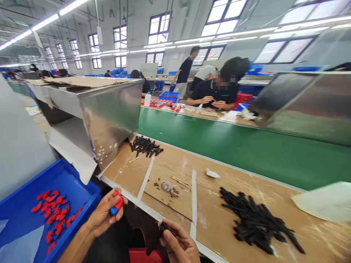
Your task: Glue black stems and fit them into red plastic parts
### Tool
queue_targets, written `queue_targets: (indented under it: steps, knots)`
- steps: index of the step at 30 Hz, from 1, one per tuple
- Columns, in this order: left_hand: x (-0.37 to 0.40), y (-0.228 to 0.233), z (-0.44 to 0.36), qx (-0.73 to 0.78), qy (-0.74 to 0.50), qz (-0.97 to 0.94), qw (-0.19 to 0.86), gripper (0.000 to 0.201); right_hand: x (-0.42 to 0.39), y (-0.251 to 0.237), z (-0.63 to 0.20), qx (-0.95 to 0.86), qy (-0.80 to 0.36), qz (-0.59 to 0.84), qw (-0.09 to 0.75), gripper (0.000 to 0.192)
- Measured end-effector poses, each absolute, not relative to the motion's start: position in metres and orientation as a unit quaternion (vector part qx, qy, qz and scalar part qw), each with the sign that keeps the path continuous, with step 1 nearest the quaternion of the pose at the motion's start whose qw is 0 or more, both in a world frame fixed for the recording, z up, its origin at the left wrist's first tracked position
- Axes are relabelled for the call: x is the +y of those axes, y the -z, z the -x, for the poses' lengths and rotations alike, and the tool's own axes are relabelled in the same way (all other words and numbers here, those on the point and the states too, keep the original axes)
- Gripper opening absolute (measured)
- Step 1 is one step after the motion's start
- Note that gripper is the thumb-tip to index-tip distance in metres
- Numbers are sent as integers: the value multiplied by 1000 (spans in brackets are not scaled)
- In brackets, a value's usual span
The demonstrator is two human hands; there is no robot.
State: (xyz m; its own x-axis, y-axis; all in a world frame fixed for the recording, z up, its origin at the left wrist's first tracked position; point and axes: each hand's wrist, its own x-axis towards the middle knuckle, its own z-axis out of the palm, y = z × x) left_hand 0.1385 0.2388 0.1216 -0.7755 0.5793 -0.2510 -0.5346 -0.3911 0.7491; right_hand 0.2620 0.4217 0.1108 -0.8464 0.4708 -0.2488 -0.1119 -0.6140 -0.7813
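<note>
Two hands at bottom centre: left hand (105, 215) pinches a red-blue part (117, 205), right hand (178, 243) grips a black stick (162, 229); best aligned squarely, close above the table (219, 226).

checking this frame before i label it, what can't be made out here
All in the head view:
- The black part in the right hand: mostly hidden by the fingers, shape unclear.
- The red and blue piece in the left hand: its lower half is covered by the fingers.
- The red bin below the hands: cut off by the bottom edge.
- The red parts in the blue tray: too small to identify.
</note>
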Motion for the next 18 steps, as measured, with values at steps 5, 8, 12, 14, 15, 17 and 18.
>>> queue_targets:
  steps: [5, 8, 12, 14, 15, 17, 18]
  knots:
    - [318, -122, -153, 264, -857, -86, 433, 25, 442, -119, -275, -439, -831, 236, 248, 34]
    - [346, -127, -158, 318, -835, -121, 433, 37, 455, -116, -282, -461, -800, 261, 280, 35]
    - [365, -121, -158, 482, -773, -165, 379, 30, 461, -116, -282, -502, -757, 289, 302, 33]
    - [369, -117, -159, 545, -731, -196, 361, 28, 462, -117, -279, -518, -747, 295, 295, 31]
    - [370, -115, -159, 570, -711, -216, 351, 27, 462, -118, -277, -526, -745, 294, 286, 30]
    - [371, -114, -159, 607, -680, -249, 328, 26, 462, -117, -273, -546, -738, 286, 274, 28]
    - [371, -115, -160, 617, -671, -259, 318, 26, 462, -116, -271, -557, -733, 282, 271, 27]
